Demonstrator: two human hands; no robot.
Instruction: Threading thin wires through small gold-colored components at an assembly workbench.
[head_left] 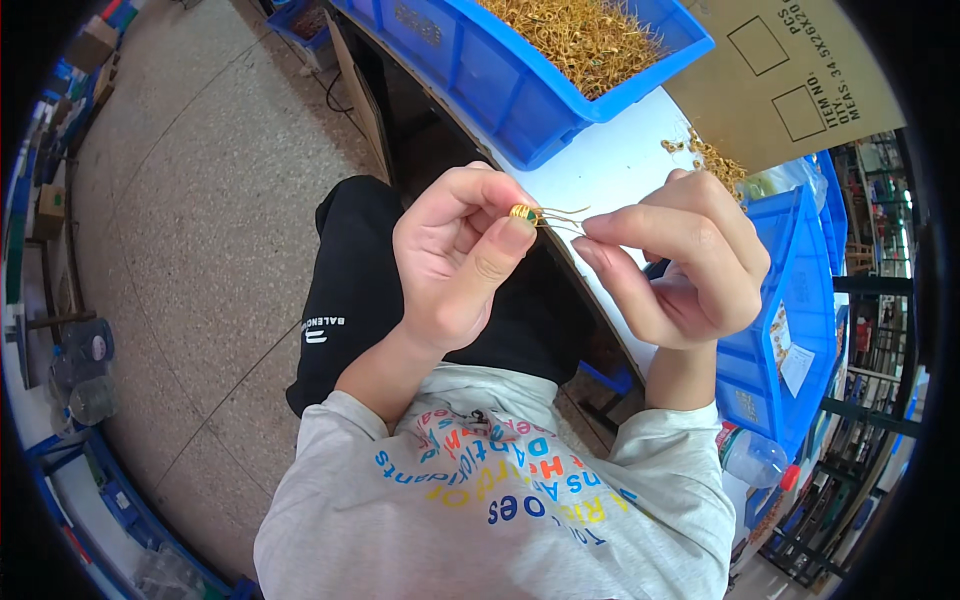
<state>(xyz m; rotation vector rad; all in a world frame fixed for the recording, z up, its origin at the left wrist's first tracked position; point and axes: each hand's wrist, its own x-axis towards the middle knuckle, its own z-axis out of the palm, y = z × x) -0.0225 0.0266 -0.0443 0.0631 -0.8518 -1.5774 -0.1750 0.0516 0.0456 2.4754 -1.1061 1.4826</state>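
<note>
Between the thumb and forefinger of my left hand (455, 255) sits a small wire-wound coil (520, 213), copper-gold with a bit of green core showing. Several thin wire leads stick out of it to the right. My right hand (690, 260) is closed in a pinch at the tip of one lead (560, 222), its other fingers curled in. Both hands are held up over my lap, at the edge of the white table (610, 160).
A blue bin (520, 80) heaped with similar gold coils (585, 45) stands on the table ahead. Loose coils (715, 165) lie by a cardboard box (790, 80). To the right are another blue bin (770, 340) and a clear bottle with a red cap (755, 460). Speckled floor (230, 200) lies left.
</note>
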